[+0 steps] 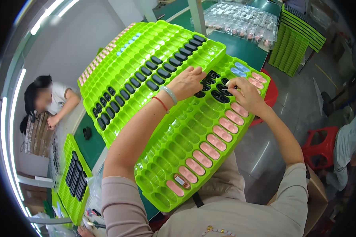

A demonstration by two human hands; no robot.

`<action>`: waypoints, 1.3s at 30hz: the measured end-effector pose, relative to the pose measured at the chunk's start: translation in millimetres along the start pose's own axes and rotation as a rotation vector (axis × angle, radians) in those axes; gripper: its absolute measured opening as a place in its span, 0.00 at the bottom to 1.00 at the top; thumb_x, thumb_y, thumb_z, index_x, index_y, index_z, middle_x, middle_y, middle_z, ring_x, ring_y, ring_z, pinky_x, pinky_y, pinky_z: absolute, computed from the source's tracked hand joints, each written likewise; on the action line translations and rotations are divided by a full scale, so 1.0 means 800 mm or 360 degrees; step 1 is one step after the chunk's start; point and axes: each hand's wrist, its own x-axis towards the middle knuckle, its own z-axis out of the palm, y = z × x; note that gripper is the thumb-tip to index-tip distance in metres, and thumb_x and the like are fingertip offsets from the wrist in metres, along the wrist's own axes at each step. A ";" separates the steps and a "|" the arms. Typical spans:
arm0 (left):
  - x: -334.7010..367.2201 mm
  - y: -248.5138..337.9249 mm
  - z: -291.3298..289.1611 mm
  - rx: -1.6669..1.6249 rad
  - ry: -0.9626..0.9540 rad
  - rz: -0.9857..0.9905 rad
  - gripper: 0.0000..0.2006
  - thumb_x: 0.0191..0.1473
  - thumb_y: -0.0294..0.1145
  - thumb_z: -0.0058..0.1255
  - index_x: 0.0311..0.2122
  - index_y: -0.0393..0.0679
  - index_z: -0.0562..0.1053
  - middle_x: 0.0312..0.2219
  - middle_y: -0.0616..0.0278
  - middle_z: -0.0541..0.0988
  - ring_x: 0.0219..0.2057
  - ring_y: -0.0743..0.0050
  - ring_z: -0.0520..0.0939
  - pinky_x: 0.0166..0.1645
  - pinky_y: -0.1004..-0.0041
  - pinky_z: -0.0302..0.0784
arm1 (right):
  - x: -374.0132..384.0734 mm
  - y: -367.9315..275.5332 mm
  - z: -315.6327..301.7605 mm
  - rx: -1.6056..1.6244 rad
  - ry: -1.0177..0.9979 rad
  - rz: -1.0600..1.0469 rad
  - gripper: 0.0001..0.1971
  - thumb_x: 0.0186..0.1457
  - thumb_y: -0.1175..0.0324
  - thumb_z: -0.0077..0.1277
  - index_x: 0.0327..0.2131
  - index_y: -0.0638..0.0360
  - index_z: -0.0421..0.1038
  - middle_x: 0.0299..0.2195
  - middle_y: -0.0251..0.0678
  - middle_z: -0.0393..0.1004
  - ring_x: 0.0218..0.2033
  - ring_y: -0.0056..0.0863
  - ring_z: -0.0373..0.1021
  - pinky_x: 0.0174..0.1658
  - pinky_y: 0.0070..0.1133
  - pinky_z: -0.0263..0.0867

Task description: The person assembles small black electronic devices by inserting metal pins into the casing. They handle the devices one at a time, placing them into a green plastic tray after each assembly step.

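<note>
A near green tray (174, 160) slants across my lap, its pockets holding oval plastic shells. My right hand (245, 94) is over its far right part, fingers pinched on a thin pale piece too small to name. Right beneath those fingers lie black shells (220, 96) with open insides. My left hand (187, 82) is curled at the left side of the black group, its fingertips against or just above it; what they hold, if anything, is hidden. Pink shells (210, 150) line the tray's near right edge, and blue shells (239, 70) sit in its far corner.
A larger green tray (146, 51) with rows of black ovals lies beyond. Another green tray (72, 205) with black pieces is at lower left, near a seated person (53, 100). Red stools (322, 148) stand right. Clear plastic trays (241, 21) and stacked green trays (290, 49) are at the back.
</note>
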 end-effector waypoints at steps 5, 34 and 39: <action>0.008 -0.011 0.011 -0.0043 -0.0132 0.0230 0.06 0.42 0.32 0.49 0.28 0.49 0.74 0.35 0.66 0.69 0.39 0.70 0.68 0.43 0.73 0.65 | 0.017 0.013 0.005 0.0078 -0.0055 -0.0006 0.05 0.50 0.73 0.50 0.30 0.62 0.66 0.29 0.38 0.69 0.35 0.34 0.66 0.41 0.27 0.62; 0.032 -0.028 0.027 -0.0143 0.0033 0.0105 0.06 0.41 0.32 0.53 0.28 0.51 0.77 0.39 0.65 0.69 0.43 0.67 0.67 0.46 0.71 0.64 | 0.022 0.046 0.001 0.0419 -0.0021 0.0415 0.11 0.55 0.65 0.49 0.35 0.64 0.69 0.30 0.35 0.73 0.31 0.22 0.69 0.36 0.20 0.64; 0.013 -0.017 0.009 -0.0722 0.0559 -0.0367 0.05 0.41 0.28 0.56 0.28 0.50 0.76 0.38 0.64 0.69 0.42 0.63 0.67 0.47 0.67 0.62 | 0.042 0.046 -0.001 0.0582 0.0041 0.0351 0.09 0.56 0.66 0.48 0.34 0.64 0.69 0.30 0.32 0.72 0.32 0.19 0.68 0.37 0.19 0.64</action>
